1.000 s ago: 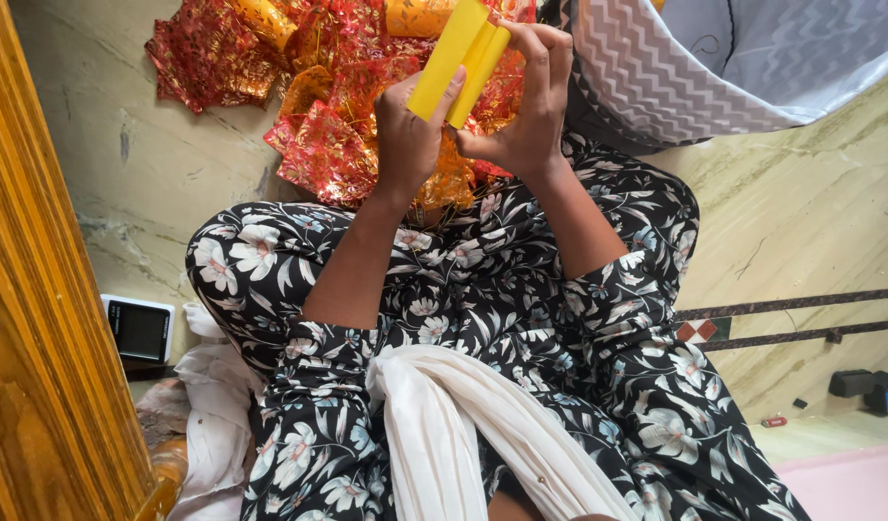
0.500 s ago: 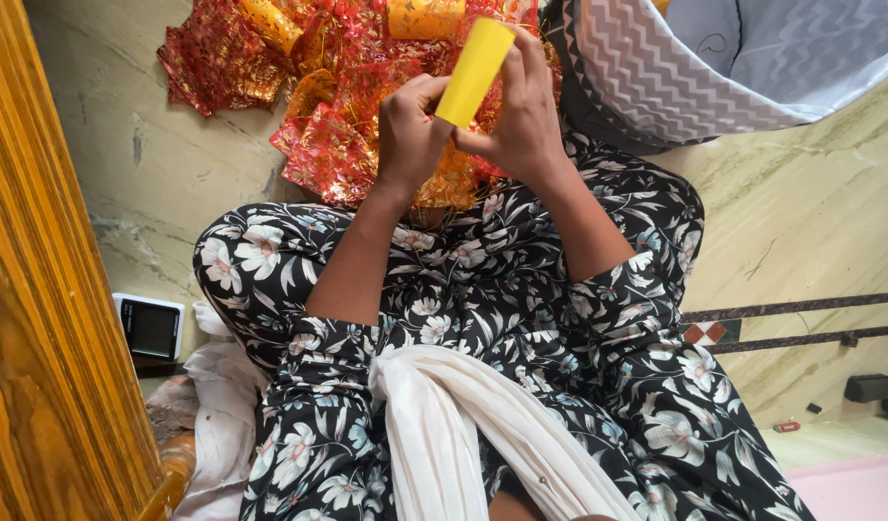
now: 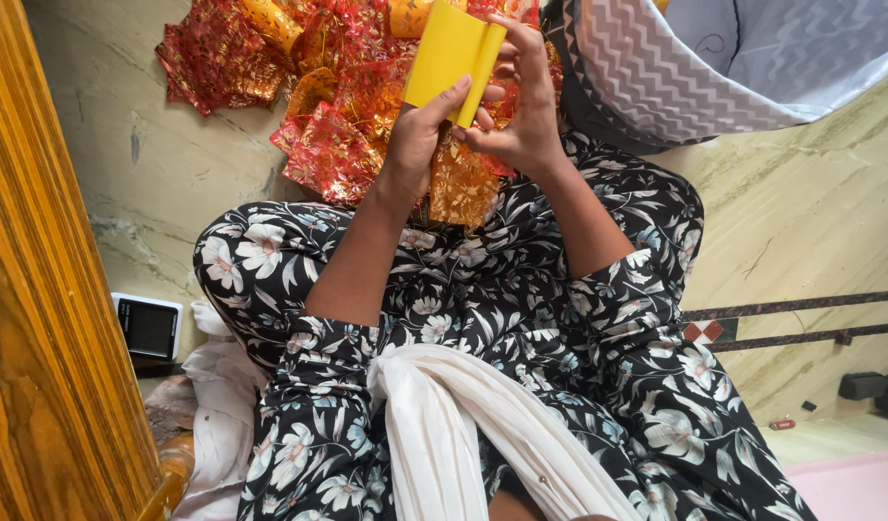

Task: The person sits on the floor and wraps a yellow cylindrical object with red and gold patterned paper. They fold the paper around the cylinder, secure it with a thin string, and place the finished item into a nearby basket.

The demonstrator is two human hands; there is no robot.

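Observation:
A folded yellow card (image 3: 450, 53) is held up over my lap between both hands. My left hand (image 3: 420, 145) grips its lower left side, thumb pressed on the front. My right hand (image 3: 521, 101) pinches the folded right edge with curled fingers. Under the hands lies a heap of shiny red and gold pouches (image 3: 338, 92) on the stone floor. I sit cross-legged in black floral clothing (image 3: 482, 309), a white cloth (image 3: 453, 434) draped across my lap.
A grey zigzag-patterned basket (image 3: 675, 68) stands at the upper right. A wooden panel (image 3: 39, 309) runs down the left edge. A small white device with a dark screen (image 3: 150, 328) lies by my knee. Small dark objects (image 3: 873, 391) sit at the far right.
The yellow card has turned from edge-on to showing its flat folded face. Both hands have kept hold of it, fingers shifting along its edge.

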